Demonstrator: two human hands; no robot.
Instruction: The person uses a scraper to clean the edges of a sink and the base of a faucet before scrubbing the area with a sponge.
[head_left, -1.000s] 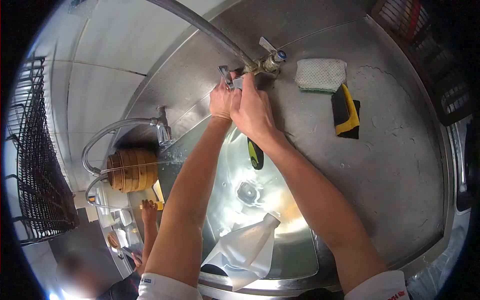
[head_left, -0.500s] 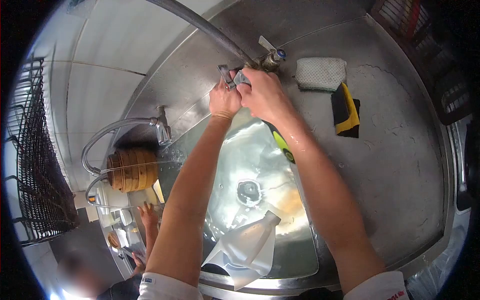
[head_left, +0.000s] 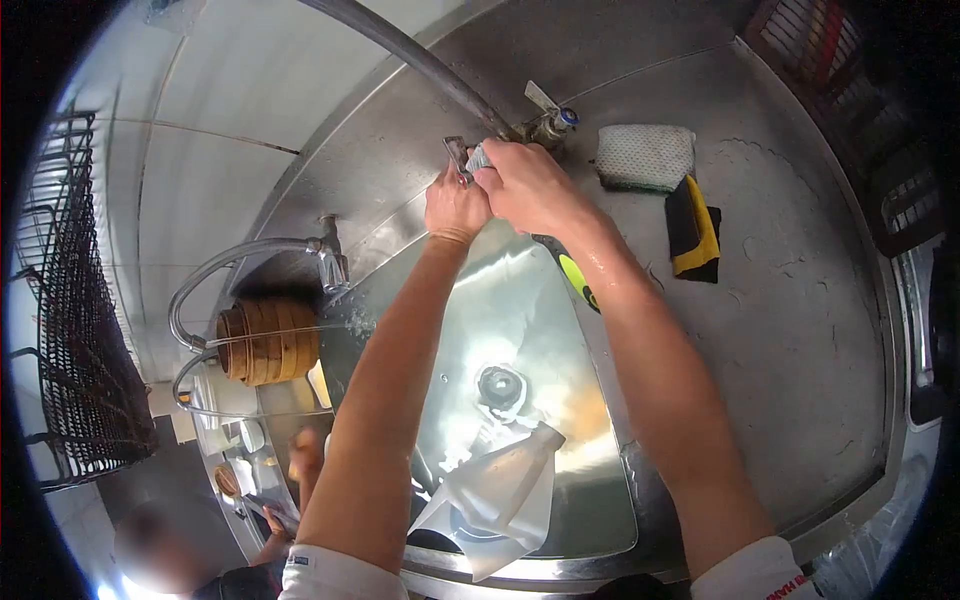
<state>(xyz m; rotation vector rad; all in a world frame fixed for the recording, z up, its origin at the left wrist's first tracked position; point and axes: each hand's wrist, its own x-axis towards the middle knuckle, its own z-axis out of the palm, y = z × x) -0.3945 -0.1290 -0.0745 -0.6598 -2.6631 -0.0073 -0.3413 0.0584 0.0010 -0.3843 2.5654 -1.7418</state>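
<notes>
At the back edge of the sink, both my hands are close together around the tap fittings. My right hand point(head_left: 535, 187) is closed, with a small grey textured scouring pad point(head_left: 478, 159) between its fingers. My left hand point(head_left: 458, 206) is closed just under a flat metal lever point(head_left: 456, 152); its fingers are mostly hidden, so what it grips cannot be made out. A second tap lever with a blue cap point(head_left: 568, 117) stands right of my hands. Below my wrists is a water-filled metal sink basin point(head_left: 540, 300).
A translucent plastic jug point(head_left: 495, 485) lies in the basin. White sponge point(head_left: 645, 157) and black-yellow pad point(head_left: 693, 230) lie on the right counter. Left are a running tap point(head_left: 330, 262), bamboo steamers point(head_left: 268, 342) and a wire rack point(head_left: 75, 300). A co-worker's hand point(head_left: 305, 455) shows lower left.
My hands stay at the tap, with the pad and right-hand fingers shifted slightly. The view has moved a little. The co-worker's upper hand has drawn downward and is blurred.
</notes>
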